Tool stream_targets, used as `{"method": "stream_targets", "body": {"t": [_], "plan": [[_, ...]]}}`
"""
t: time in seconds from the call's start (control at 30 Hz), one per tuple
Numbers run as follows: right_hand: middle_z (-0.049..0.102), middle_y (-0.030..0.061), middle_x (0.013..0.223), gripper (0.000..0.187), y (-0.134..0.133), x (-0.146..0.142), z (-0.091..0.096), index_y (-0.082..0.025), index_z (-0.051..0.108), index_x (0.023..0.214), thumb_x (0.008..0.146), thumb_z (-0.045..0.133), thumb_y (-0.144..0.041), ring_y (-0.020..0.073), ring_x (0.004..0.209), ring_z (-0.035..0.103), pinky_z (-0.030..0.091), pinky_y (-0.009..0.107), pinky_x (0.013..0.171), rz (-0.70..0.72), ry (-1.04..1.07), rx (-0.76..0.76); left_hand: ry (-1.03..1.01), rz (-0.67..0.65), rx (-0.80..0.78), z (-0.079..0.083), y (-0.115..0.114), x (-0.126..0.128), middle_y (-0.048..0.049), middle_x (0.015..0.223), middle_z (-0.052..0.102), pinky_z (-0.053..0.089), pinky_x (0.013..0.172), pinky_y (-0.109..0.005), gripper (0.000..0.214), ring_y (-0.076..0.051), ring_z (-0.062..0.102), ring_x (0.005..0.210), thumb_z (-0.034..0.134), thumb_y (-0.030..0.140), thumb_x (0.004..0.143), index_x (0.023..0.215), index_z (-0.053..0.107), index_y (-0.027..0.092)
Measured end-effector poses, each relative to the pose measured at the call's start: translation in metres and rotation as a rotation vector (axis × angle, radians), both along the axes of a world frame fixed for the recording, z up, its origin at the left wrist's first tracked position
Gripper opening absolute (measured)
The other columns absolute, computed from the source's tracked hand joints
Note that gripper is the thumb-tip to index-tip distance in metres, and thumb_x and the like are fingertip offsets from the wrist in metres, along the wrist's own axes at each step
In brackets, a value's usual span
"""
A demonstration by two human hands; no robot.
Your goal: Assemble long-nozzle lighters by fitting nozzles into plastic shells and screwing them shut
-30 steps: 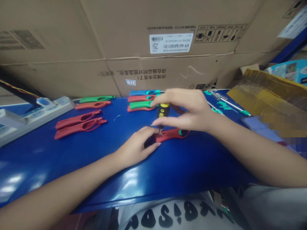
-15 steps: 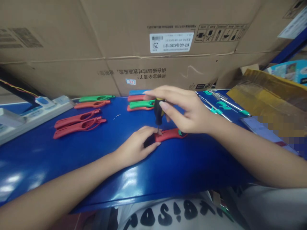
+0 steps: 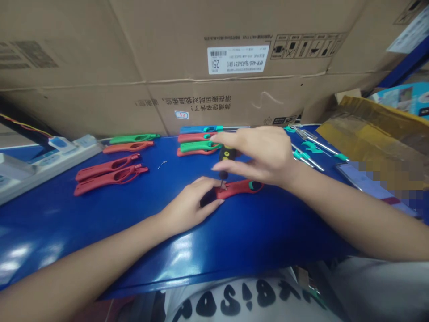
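Note:
A red long-nosed lighter handle with a green trigger lies on the blue table. My left hand is closed on its left end, thumb on the near side and fingers on the far side. In my right hand is a black and yellow screwdriver, gripped between thumb and fingers. The screwdriver stands nearly upright, its tip at the left end of the handle beside my left fingertips. Whether a screw sits under the tip is too small to tell.
Red, orange and green handle shells lie at left, near a white power strip. More lighter handles are grouped at the back. Metal rods with green parts, a phone and a taped yellow package are at right. A cardboard wall stands behind.
My right hand has turned about the screwdriver, its thumb now lower and its fingers spread wider on the handle. My left hand and the red lighter handle have stayed in place.

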State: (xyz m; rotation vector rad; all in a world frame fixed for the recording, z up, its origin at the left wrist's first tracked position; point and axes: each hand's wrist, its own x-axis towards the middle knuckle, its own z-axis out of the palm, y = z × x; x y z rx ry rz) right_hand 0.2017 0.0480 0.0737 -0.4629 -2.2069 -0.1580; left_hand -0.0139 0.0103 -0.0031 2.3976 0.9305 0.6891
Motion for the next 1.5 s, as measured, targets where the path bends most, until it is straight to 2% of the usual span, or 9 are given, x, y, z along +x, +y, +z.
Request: {"method": "stream_targets", "body": {"t": [0.13, 0.33, 0.5, 0.67, 0.83, 0.93, 1.03, 1.3, 1.5], "plan": [[0.072, 0.0076, 0.107, 0.037, -0.0012, -0.0004, 0.0014, -0.014, 0.063, 0.128, 0.107, 0.037, -0.031, 0.0134, 0.095, 0.069, 0.055, 0.026, 0.081, 0.039, -0.005, -0.076, -0.003, -0.008, -0.001, -0.0013, 0.0006, 0.0002, -0.007, 0.117, 0.069, 0.052, 0.099, -0.04, 0.022, -0.023, 0.065, 0.111, 0.062, 0.027, 0.096, 0.117, 0.059, 0.021], [0.071, 0.0063, 0.098, 0.031, -0.0018, 0.0018, 0.0037, -0.016, 0.07, 0.109, 0.1, 0.055, -0.042, 0.0143, 0.087, 0.068, 0.055, 0.026, 0.074, 0.036, 0.005, 0.094, -0.002, 0.0, 0.012, -0.0021, 0.001, -0.0001, -0.0063, 0.121, 0.068, 0.051, 0.101, -0.039, 0.024, -0.023, 0.064, 0.114, 0.063, 0.027, 0.095, 0.118, 0.058, 0.022], [0.071, 0.0068, 0.105, 0.033, -0.0021, -0.0001, 0.0054, -0.015, 0.065, 0.12, 0.106, 0.039, -0.029, 0.012, 0.09, 0.068, 0.055, 0.026, 0.079, 0.149, -0.009, -0.168, -0.001, -0.007, -0.009, -0.0017, 0.0015, -0.0007, -0.0067, 0.117, 0.069, 0.052, 0.1, -0.041, 0.023, -0.023, 0.065, 0.112, 0.063, 0.026, 0.095, 0.117, 0.058, 0.022], [0.071, 0.0066, 0.105, 0.029, 0.0013, 0.0033, 0.0051, -0.018, 0.069, 0.113, 0.1, 0.055, -0.04, 0.015, 0.092, 0.068, 0.055, 0.028, 0.078, 0.081, 0.007, -0.009, -0.003, -0.007, 0.001, -0.0015, 0.0009, -0.0014, -0.0072, 0.12, 0.068, 0.052, 0.101, -0.042, 0.024, -0.024, 0.065, 0.114, 0.062, 0.027, 0.096, 0.118, 0.057, 0.022], [0.071, 0.0064, 0.109, 0.031, 0.0012, 0.0027, 0.0074, -0.016, 0.065, 0.123, 0.105, 0.045, -0.032, 0.0112, 0.088, 0.068, 0.055, 0.025, 0.077, 0.167, -0.042, -0.22, -0.002, -0.009, -0.003, -0.0017, 0.0008, -0.0016, -0.0069, 0.118, 0.069, 0.052, 0.1, -0.042, 0.023, -0.024, 0.065, 0.113, 0.062, 0.027, 0.095, 0.117, 0.058, 0.022], [0.072, 0.0064, 0.106, 0.034, 0.0015, 0.0029, 0.0066, -0.017, 0.068, 0.117, 0.098, 0.059, -0.043, 0.0149, 0.094, 0.068, 0.055, 0.027, 0.081, 0.13, -0.031, -0.125, 0.0, -0.007, 0.011, -0.0019, 0.0011, -0.0015, -0.007, 0.12, 0.069, 0.052, 0.101, -0.043, 0.022, -0.025, 0.065, 0.114, 0.062, 0.028, 0.095, 0.117, 0.058, 0.022], [0.069, 0.0097, 0.118, 0.036, 0.0, 0.0032, 0.007, -0.016, 0.064, 0.127, 0.104, 0.046, -0.038, 0.0164, 0.104, 0.067, 0.054, 0.031, 0.088, 0.102, -0.033, -0.136, 0.004, -0.011, -0.002, -0.0014, 0.0009, -0.0015, -0.0067, 0.119, 0.069, 0.052, 0.1, -0.041, 0.022, -0.023, 0.065, 0.112, 0.062, 0.027, 0.096, 0.117, 0.058, 0.022], [0.07, 0.0064, 0.104, 0.034, -0.0012, 0.0022, 0.004, -0.018, 0.069, 0.115, 0.101, 0.053, -0.044, 0.015, 0.088, 0.066, 0.054, 0.028, 0.078, 0.029, -0.011, -0.045, -0.002, -0.002, -0.001, -0.0019, 0.001, -0.0015, -0.0068, 0.12, 0.068, 0.052, 0.1, -0.041, 0.024, -0.024, 0.065, 0.113, 0.062, 0.027, 0.096, 0.118, 0.057, 0.023], [0.07, 0.0058, 0.107, 0.035, -0.0007, 0.0018, 0.0062, -0.018, 0.062, 0.128, 0.106, 0.042, -0.037, 0.0135, 0.093, 0.065, 0.054, 0.029, 0.083, 0.157, -0.08, -0.196, -0.004, -0.01, -0.005, -0.0014, 0.0006, -0.001, -0.0062, 0.118, 0.069, 0.052, 0.099, -0.04, 0.021, -0.024, 0.065, 0.112, 0.062, 0.027, 0.095, 0.116, 0.059, 0.022]]}}
